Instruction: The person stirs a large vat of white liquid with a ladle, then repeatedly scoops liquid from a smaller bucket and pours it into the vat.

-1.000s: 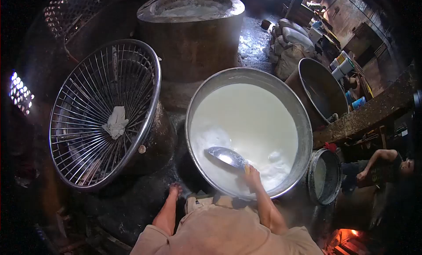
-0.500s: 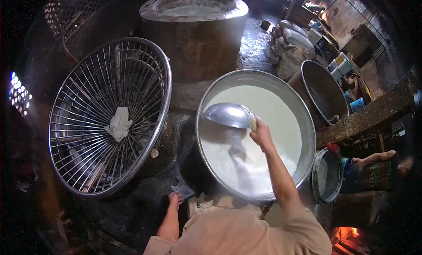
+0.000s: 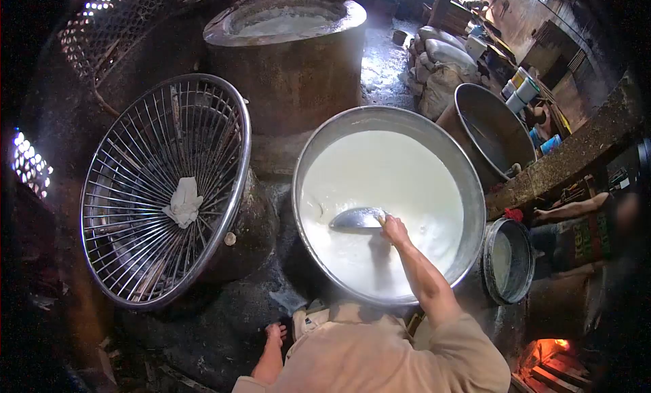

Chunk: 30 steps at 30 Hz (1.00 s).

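Note:
My right hand [image 3: 395, 231] is closed around the short handle of a large metal ladle [image 3: 358, 218]. The ladle's rounded bowl sits partly sunk in the white, milky liquid [image 3: 386, 169] that fills a wide metal vat [image 3: 304, 155]. Froth and ripples show on the liquid near the ladle. My left hand [image 3: 276, 333] hangs low at my side, left of my body, with fingers loosely bent and apart; I see nothing in it. To the left a big basket of metal bars [image 3: 135, 183] leans at a tilt, a crumpled white cloth [image 3: 184, 203] in its middle.
A large round stove-like tub [image 3: 285, 74] with whitish contents stands behind. Right of the vat are a deep empty-looking drum [image 3: 495, 132], a smaller metal pot [image 3: 508, 261] and a wooden beam [image 3: 569, 169]. Another person [image 3: 583, 233] is at the right, above a fire [image 3: 546, 352].
The ladle went from raised and tipped above the liquid, pouring, down into it, my right hand lowering with it. My left hand dropped slightly. The view shifted a little.

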Each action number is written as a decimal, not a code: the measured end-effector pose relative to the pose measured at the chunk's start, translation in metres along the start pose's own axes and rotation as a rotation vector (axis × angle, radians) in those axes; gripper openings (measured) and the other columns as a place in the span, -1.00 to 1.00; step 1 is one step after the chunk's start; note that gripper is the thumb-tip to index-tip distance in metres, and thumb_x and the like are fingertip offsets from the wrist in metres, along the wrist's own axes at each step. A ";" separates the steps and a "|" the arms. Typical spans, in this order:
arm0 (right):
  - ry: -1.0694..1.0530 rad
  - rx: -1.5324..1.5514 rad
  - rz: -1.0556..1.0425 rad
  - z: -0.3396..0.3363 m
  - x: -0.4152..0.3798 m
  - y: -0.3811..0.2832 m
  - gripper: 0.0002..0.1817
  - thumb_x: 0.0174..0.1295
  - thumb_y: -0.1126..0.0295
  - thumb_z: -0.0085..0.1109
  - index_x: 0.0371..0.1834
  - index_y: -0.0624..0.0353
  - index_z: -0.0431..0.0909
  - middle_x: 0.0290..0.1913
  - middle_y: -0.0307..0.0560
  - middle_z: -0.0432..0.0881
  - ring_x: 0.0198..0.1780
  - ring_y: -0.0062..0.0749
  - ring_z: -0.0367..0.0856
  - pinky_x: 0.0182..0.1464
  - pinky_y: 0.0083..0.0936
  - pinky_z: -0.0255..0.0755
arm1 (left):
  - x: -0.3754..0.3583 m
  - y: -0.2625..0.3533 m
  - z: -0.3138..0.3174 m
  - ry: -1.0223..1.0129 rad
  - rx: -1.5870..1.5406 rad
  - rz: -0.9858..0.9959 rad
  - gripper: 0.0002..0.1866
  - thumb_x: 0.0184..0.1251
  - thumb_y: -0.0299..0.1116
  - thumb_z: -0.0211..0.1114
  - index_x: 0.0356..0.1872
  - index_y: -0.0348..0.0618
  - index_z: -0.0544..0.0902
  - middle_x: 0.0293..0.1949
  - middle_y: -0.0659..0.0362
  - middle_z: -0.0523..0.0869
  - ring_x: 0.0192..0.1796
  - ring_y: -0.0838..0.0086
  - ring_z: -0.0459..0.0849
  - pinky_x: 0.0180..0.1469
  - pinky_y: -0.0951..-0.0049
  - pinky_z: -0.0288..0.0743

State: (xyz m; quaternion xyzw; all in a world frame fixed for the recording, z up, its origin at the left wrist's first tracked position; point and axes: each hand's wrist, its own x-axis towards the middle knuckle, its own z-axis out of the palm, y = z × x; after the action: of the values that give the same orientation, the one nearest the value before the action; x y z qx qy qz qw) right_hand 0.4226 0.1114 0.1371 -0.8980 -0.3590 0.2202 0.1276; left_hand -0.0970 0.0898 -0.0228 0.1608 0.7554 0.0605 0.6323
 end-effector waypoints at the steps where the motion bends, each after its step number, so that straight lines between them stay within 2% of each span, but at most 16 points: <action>1: -0.005 0.003 0.002 0.002 -0.007 0.011 -0.72 -0.10 0.37 0.19 -0.30 0.25 0.48 -0.26 0.18 0.59 -0.17 0.09 0.55 -0.12 -0.12 0.45 | 0.000 0.005 0.005 -0.018 0.020 0.023 -0.66 0.28 -0.25 -0.13 -0.01 -0.12 0.45 -0.19 0.09 0.60 -0.33 0.30 0.57 -0.36 0.20 0.43; 3: 0.023 -0.013 0.024 0.005 -0.022 0.033 -0.69 0.11 0.20 0.10 -0.29 0.26 0.54 -0.24 0.19 0.59 -0.15 0.08 0.55 -0.14 -0.10 0.43 | 0.002 0.018 0.020 -0.055 0.057 0.066 -0.69 0.29 -0.24 -0.15 -0.04 -0.10 0.43 -0.23 0.12 0.59 -0.43 0.35 0.56 -0.48 0.31 0.39; 5: 0.048 0.038 0.074 0.003 -0.040 0.050 -0.72 0.06 0.25 0.12 -0.34 0.27 0.55 -0.26 0.22 0.58 -0.15 0.11 0.54 -0.13 -0.11 0.43 | 0.002 0.038 0.038 -0.058 0.061 0.084 -0.73 0.30 -0.23 -0.12 -0.08 -0.08 0.40 -0.27 0.16 0.58 -0.50 0.40 0.52 -0.54 0.37 0.37; 9: 0.014 -0.004 0.066 -0.001 -0.071 0.097 -0.73 -0.04 0.32 0.18 -0.34 0.30 0.51 -0.24 0.25 0.57 -0.13 0.13 0.52 -0.11 -0.09 0.42 | 0.018 0.071 0.070 -0.274 0.038 0.254 -0.79 0.27 -0.24 0.00 -0.17 -0.08 0.47 -0.38 0.19 0.56 -0.52 0.51 0.49 -0.66 0.55 0.26; 10: 0.012 -0.002 0.101 -0.002 -0.077 0.110 -0.72 -0.05 0.34 0.17 -0.31 0.30 0.51 -0.25 0.24 0.57 -0.13 0.13 0.52 -0.11 -0.09 0.42 | 0.011 0.078 0.082 -0.274 0.041 0.253 -0.79 0.27 -0.24 0.00 -0.17 -0.08 0.47 -0.38 0.19 0.56 -0.52 0.51 0.49 -0.66 0.55 0.26; 12: 0.009 -0.001 0.141 -0.008 -0.088 0.133 -0.71 -0.06 0.36 0.16 -0.28 0.29 0.50 -0.25 0.24 0.57 -0.13 0.13 0.53 -0.11 -0.10 0.42 | -0.004 0.088 0.110 -0.149 0.116 0.354 -0.80 0.26 -0.27 0.01 -0.18 -0.08 0.49 -0.45 0.21 0.56 -0.57 0.55 0.48 -0.73 0.61 0.17; 14: -0.047 0.069 0.190 -0.025 -0.102 0.150 -0.71 -0.06 0.39 0.12 -0.25 0.30 0.49 -0.26 0.24 0.58 -0.14 0.14 0.53 -0.10 -0.12 0.42 | -0.013 0.091 0.131 -0.197 0.089 0.333 -0.80 0.26 -0.28 0.01 -0.17 -0.07 0.49 -0.47 0.21 0.56 -0.60 0.56 0.47 -0.75 0.60 0.16; 17: -0.084 -0.064 0.110 -0.073 -0.126 0.162 -0.71 -0.05 0.43 0.08 -0.23 0.30 0.49 -0.24 0.26 0.58 -0.15 0.13 0.54 -0.09 -0.15 0.41 | -0.023 0.074 0.153 -0.246 0.061 0.322 -0.79 0.24 -0.29 0.02 -0.16 -0.06 0.49 -0.49 0.21 0.56 -0.64 0.56 0.46 -0.77 0.59 0.16; 20: -0.110 0.015 0.098 -0.115 -0.135 0.186 -0.65 -0.10 0.45 0.10 -0.15 0.28 0.49 -0.22 0.25 0.58 -0.14 0.05 0.56 -0.08 -0.21 0.42 | -0.019 0.042 0.162 -0.252 0.055 0.351 -0.79 0.21 -0.31 0.02 -0.16 -0.05 0.50 -0.49 0.21 0.56 -0.65 0.56 0.46 -0.77 0.57 0.16; 23: -0.102 0.100 0.063 -0.168 -0.147 0.190 -0.58 -0.14 0.46 0.12 -0.10 0.26 0.48 -0.23 0.23 0.59 -0.14 -0.02 0.58 -0.07 -0.26 0.42 | 0.042 -0.023 0.151 0.082 0.442 0.583 -0.71 0.16 -0.28 0.04 -0.12 -0.16 0.52 -0.48 0.18 0.58 -0.59 0.44 0.50 -0.64 0.42 0.28; 25: -0.107 0.147 0.069 -0.197 -0.145 0.196 -0.55 -0.16 0.47 0.13 -0.08 0.26 0.47 -0.24 0.21 0.59 -0.14 -0.04 0.59 -0.07 -0.29 0.42 | 0.047 -0.050 0.139 0.079 0.322 0.416 -0.65 0.17 -0.24 0.02 -0.08 -0.20 0.51 -0.46 0.15 0.58 -0.55 0.41 0.50 -0.55 0.40 0.32; 27: -0.032 0.191 0.007 -0.218 -0.137 0.206 -0.51 -0.20 0.47 0.13 -0.05 0.26 0.46 -0.26 0.21 0.60 -0.17 -0.05 0.60 -0.08 -0.31 0.43 | 0.005 -0.054 0.126 0.083 0.141 0.124 -0.72 0.19 -0.22 0.00 -0.18 -0.13 0.53 -0.52 0.22 0.54 -0.57 0.46 0.46 -0.56 0.38 0.31; 29: -0.008 0.173 0.023 -0.226 -0.122 0.205 -0.47 -0.22 0.47 0.13 -0.03 0.24 0.44 -0.28 0.22 0.60 -0.20 -0.05 0.61 -0.13 -0.28 0.45 | -0.023 -0.062 0.115 -0.031 0.078 0.020 -0.80 0.21 -0.21 -0.03 -0.31 -0.02 0.51 -0.60 0.30 0.45 -0.60 0.53 0.41 -0.59 0.41 0.26; 30: 0.212 0.133 -0.003 -0.215 -0.108 0.208 -0.48 -0.22 0.47 0.14 -0.03 0.24 0.44 -0.29 0.24 0.59 -0.22 -0.02 0.60 -0.13 -0.26 0.45 | -0.026 -0.064 0.114 -0.030 0.074 0.023 -0.80 0.21 -0.21 -0.03 -0.31 -0.02 0.51 -0.60 0.30 0.45 -0.60 0.53 0.41 -0.59 0.41 0.26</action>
State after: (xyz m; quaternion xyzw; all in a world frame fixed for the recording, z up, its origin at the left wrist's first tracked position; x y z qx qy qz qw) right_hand 0.5799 -0.1277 0.2763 -0.9052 -0.3294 0.1470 0.2246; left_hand 0.0075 0.0085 -0.0397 0.1938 0.7455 0.0374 0.6366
